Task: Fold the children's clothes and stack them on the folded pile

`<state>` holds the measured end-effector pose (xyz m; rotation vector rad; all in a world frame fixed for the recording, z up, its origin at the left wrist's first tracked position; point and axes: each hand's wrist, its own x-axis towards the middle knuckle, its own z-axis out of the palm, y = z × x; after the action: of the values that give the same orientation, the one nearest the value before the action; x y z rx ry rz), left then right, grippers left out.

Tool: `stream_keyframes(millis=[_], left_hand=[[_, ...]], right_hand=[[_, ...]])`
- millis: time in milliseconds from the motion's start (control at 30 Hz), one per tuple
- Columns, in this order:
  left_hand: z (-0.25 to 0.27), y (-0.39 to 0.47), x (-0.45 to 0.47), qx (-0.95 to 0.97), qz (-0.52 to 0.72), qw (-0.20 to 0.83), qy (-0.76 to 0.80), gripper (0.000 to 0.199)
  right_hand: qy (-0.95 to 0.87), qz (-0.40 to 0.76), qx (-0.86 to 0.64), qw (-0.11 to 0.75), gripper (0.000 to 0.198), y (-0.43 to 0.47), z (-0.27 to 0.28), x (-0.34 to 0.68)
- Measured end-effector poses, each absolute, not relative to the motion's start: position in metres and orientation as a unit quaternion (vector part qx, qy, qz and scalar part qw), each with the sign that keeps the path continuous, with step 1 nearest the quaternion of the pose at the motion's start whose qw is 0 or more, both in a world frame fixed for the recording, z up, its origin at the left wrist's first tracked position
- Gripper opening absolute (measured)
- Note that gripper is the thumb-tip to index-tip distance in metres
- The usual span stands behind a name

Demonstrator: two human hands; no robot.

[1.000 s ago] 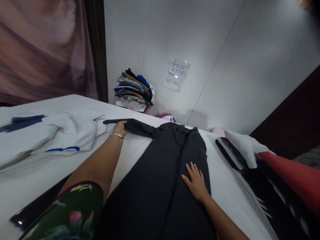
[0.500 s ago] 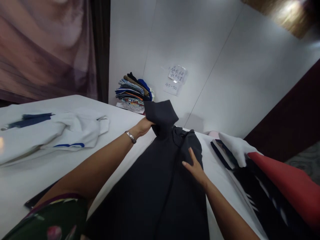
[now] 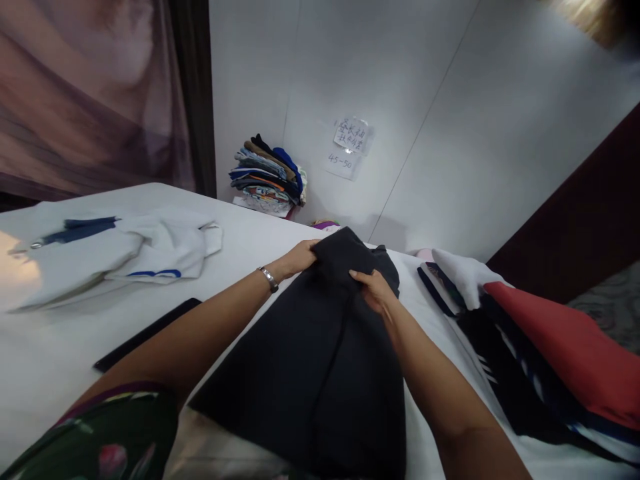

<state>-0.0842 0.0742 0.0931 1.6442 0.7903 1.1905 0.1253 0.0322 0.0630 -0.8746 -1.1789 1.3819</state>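
The dark jacket (image 3: 300,373) lies on a white counter (image 3: 55,360), from the middle of the frame down to the bottom edge. The left hand (image 3: 299,257) has its fingers closed on the cloth at the jacket's upper left edge. The right hand (image 3: 377,291) pinches the cloth a bit to the right, thumb on top; its other fingertips are hard to see. Holding two spots like this probably stops the soft cloth from sliding. Other clothes sit at the sides, maybe to leave room: a crumpled white top (image 3: 167,250) at the left, and a pile with a red garment (image 3: 560,340) at the right. A flat dark thing (image 3: 147,337) lies at lower left; I cannot tell what it is. Behind the counter is a pale wall (image 3: 400,87) with paper notes (image 3: 351,133). A clothes stack (image 3: 265,180) is near it, and a brownish-pink curtain (image 3: 90,100) hangs at upper left.
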Motion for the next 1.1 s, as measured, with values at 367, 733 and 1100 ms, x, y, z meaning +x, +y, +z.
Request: stream_keyframes(millis=[367,733,1100], left_hand=[[-0.006,0.021,-0.149,0.483,0.403,0.419,0.654,0.034],[0.015,-0.008,-0.133,0.567,0.377,0.443,0.583,0.029],[-0.006,-0.030,0.013,0.666,0.171,0.590,0.422,0.048]], right_hand=[[-0.455,0.531,-0.289,0.654,0.022,0.105,0.153,0.121],[-0.427,0.415,-0.266,0.758,0.014,0.163,0.206,0.193],[-0.318,0.366,-0.323,0.813,0.005,0.129,0.186,0.304]])
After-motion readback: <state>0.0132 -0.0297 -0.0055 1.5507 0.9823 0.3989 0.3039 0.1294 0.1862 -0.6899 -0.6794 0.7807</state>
